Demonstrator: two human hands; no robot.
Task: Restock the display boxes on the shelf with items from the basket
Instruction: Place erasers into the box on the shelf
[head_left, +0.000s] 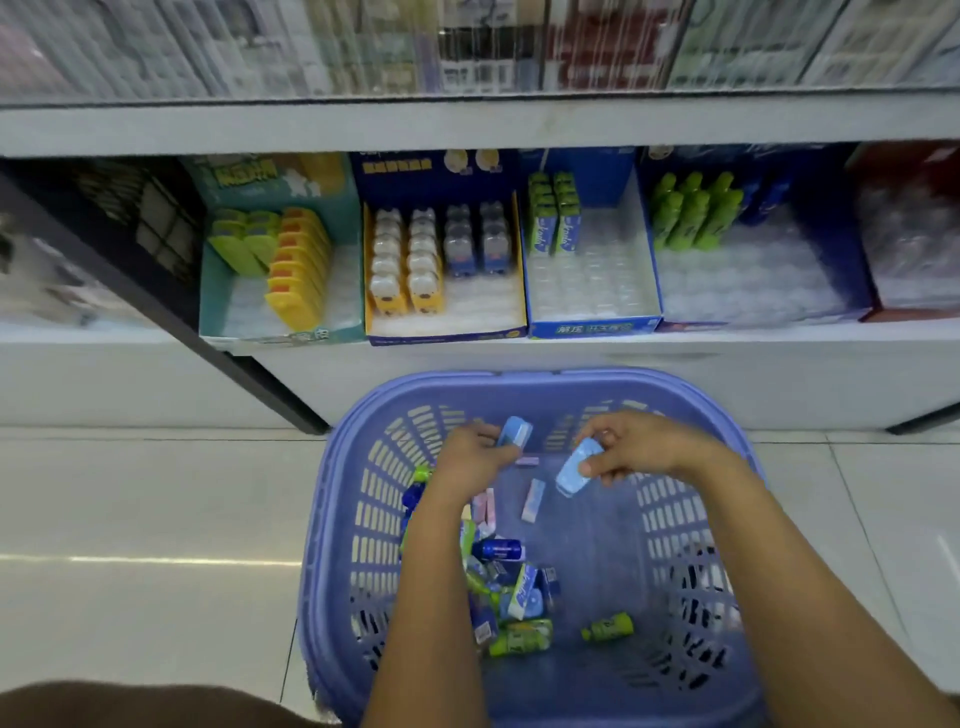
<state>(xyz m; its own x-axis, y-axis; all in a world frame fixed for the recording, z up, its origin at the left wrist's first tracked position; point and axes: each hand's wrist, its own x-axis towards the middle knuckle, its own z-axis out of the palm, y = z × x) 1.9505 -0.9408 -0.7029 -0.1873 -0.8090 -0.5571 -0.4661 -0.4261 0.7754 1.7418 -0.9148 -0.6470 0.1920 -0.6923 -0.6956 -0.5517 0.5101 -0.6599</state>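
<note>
Head view: two pale blue items lifted over the basket, one in each hand.
The left hand (475, 457) pinches one blue item (515, 431), and the right hand (636, 449) curls round a second blue item (577, 470). Both are held above the purple basket (358, 519) on the floor, where a heap of mixed stock (498, 582) lies at the bottom. On the shelf (519, 359) beyond, the yellow-and-blue display box (447, 336) has bare slots in front of its blue-grey rows, probably where these belong. With both hands loaded, a fingertip pinch may slip on the reach. An item seated askew could also topple its neighbours.
</note>
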